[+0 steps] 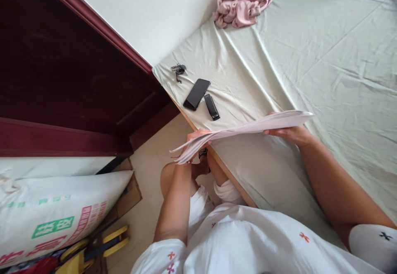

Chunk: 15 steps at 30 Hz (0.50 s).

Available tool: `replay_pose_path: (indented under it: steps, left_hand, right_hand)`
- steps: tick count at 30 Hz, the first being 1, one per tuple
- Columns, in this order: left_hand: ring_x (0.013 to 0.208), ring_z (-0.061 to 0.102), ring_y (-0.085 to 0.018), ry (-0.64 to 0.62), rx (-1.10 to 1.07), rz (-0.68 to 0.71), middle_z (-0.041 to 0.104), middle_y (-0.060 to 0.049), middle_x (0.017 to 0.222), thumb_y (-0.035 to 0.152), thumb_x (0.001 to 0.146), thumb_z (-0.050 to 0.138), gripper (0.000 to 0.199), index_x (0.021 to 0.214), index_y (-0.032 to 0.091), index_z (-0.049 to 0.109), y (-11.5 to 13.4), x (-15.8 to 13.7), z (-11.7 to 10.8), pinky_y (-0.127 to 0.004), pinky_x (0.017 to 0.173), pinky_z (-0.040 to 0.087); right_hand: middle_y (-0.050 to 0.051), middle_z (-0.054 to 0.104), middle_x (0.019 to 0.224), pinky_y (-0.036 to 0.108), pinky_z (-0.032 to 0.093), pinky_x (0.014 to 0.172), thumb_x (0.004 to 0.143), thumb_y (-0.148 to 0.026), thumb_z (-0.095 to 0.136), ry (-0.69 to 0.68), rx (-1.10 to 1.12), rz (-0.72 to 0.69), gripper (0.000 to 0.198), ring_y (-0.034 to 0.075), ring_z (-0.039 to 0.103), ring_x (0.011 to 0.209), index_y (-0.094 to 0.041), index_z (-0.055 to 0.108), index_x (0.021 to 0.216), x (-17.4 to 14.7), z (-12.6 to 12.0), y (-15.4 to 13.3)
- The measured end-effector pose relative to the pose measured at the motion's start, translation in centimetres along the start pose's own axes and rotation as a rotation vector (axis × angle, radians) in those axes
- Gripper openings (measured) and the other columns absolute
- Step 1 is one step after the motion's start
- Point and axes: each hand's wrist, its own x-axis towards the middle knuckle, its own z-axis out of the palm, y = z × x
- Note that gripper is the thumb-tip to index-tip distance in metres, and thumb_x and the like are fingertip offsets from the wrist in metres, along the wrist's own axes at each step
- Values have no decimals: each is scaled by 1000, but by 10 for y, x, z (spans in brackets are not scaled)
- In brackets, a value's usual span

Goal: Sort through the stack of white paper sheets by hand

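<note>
Both hands grip sheaf of papers point(245, 131) at opposite ends: left hand point(198, 138) pinches near-floor end, right hand point(290, 133) cups far end from below; sheaf held flat, sagging, just above bed edge point(217, 162)
Phone point(196, 94), remote point(211, 106), keys point(179, 70) lie on sheet beyond papers, near bed corner
Pink garment point(240, 5) well beyond papers, by wall

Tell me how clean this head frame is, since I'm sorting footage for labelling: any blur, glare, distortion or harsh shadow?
Head view: soft, even daylight and no harsh shadows or glare on the bed sheet. Wide-angle distortion tilts the wooden headboard and stretches the frame edges. The sheaf of papers is edge-on and slightly soft at the left hand, crisper at the right hand. The phone looks sharp.
</note>
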Motion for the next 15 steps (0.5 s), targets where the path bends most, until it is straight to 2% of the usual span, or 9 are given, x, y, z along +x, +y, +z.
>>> replay_pose_path:
  steps: [1, 3, 6, 9, 11, 15]
  left_hand:
    - [94, 74, -33, -85, 28, 47, 80, -12, 96, 42, 68, 92, 31, 91, 22, 85, 3, 0, 0, -46, 88, 58]
    - [99, 73, -33, -170, 60, 103, 80, -13, 100, 51, 72, 86, 37, 98, 24, 86, 10, -1, 1, -46, 92, 56]
    - [101, 72, -32, -175, 131, 26, 79, -12, 103, 43, 68, 89, 36, 99, 25, 86, 20, -3, 3, -44, 94, 55]
    - [103, 72, -31, -193, 166, -28, 80, -11, 102, 33, 69, 88, 29, 96, 25, 86, 26, -2, 6, -44, 97, 54]
    - [103, 72, -31, -200, 128, -38, 80, -10, 102, 30, 69, 88, 28, 96, 25, 85, 27, -1, 7, -44, 96, 54]
    - [95, 72, -30, -247, 120, -64, 78, -10, 90, 32, 70, 89, 17, 79, 21, 81, 18, 0, 7, -43, 91, 55]
  right_hand:
    - [7, 77, 87, 43, 62, 76, 66, -56, 91, -21, -6, -15, 39, 27, 72, 82, -26, 82, 89, 1, -1, -2]
    - [9, 77, 94, 43, 60, 79, 68, -62, 88, -31, -35, -51, 43, 28, 72, 87, -27, 83, 92, 2, -2, -6]
    - [10, 78, 98, 43, 57, 87, 69, -67, 85, -81, -146, -76, 48, 29, 71, 91, -28, 85, 97, 4, -5, -10]
    - [11, 78, 97, 46, 57, 87, 66, -76, 81, -125, -121, -129, 57, 31, 71, 93, -28, 85, 97, 7, -9, -7]
    - [12, 78, 96, 48, 57, 90, 66, -76, 82, -120, -102, -144, 55, 32, 72, 94, -29, 85, 95, 7, -10, -4]
    - [10, 79, 97, 47, 59, 89, 67, -67, 87, -66, -111, -32, 46, 31, 73, 92, -29, 85, 93, 5, -6, 0]
